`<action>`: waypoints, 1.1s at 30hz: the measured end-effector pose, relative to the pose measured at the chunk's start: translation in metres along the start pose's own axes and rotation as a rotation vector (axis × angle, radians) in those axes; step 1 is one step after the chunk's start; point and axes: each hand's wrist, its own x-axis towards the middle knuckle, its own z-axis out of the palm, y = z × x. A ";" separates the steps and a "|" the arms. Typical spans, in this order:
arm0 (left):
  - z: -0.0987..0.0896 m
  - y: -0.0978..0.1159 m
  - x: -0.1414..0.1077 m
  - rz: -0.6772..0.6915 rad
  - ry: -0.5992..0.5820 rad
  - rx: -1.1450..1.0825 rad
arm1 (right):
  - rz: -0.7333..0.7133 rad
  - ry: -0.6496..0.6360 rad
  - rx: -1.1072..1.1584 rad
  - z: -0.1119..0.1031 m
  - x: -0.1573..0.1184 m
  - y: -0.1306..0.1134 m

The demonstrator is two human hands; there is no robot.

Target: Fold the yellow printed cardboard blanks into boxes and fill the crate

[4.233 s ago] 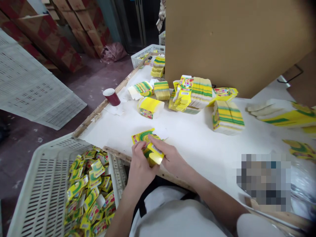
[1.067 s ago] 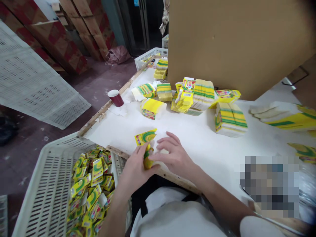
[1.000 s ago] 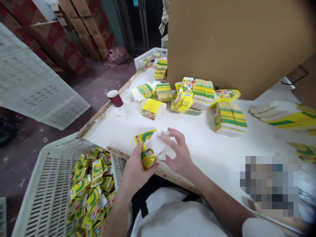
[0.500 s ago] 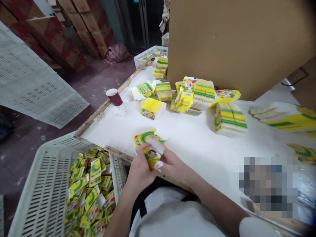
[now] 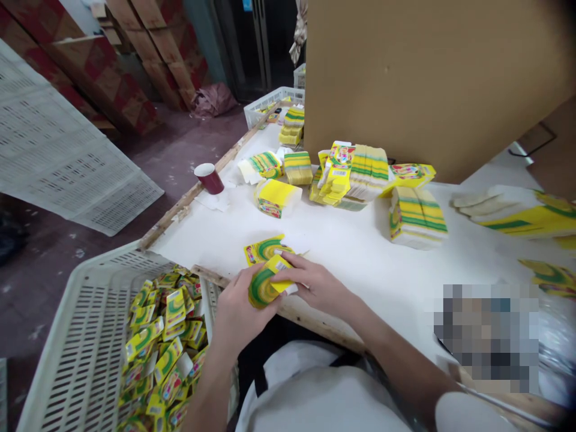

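My left hand (image 5: 245, 306) is closed round the lower left side of a small yellow-and-green carton (image 5: 265, 285), and the fingers of my right hand (image 5: 317, 285) are bent onto its flapped right end. A barcode (image 5: 282, 266) shows near its top edge; the print is too small for me to read. Just beyond my fingertips a flat printed piece (image 5: 261, 249) lies on the white worktop (image 5: 346, 240), with colourful lettering I can't make out. Left of my left hand and lower down, a pale slotted crate (image 5: 85, 336) holds a jumbled heap of little cartons (image 5: 168, 348) in the same colours. Further out, ahead of my hands, sit a yellow bundle (image 5: 276, 198), a striped stack (image 5: 297, 168) and a long row of packed blanks (image 5: 369, 171), a barcoded one leaning at its left end. Ahead and to the right is another striped block (image 5: 416, 216). Ahead and left stands a maroon cup (image 5: 209, 180), its pale inside showing but no contents I can tell. Farthest ahead, a white basket (image 5: 254, 114) holds yellow pieces, beside a huge brown cardboard box (image 5: 405, 78).
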 end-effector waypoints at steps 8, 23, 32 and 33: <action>-0.001 0.004 0.007 0.074 -0.081 0.050 | 0.036 0.059 0.173 0.001 0.006 -0.004; -0.004 -0.005 0.003 0.056 -0.091 0.042 | -0.090 -0.176 0.147 -0.006 0.010 0.001; -0.011 -0.012 -0.001 -0.038 -0.067 0.090 | 0.034 0.101 0.240 0.024 0.006 0.009; -0.019 -0.021 -0.004 -0.088 -0.037 0.103 | 0.051 0.131 0.240 0.020 0.007 0.013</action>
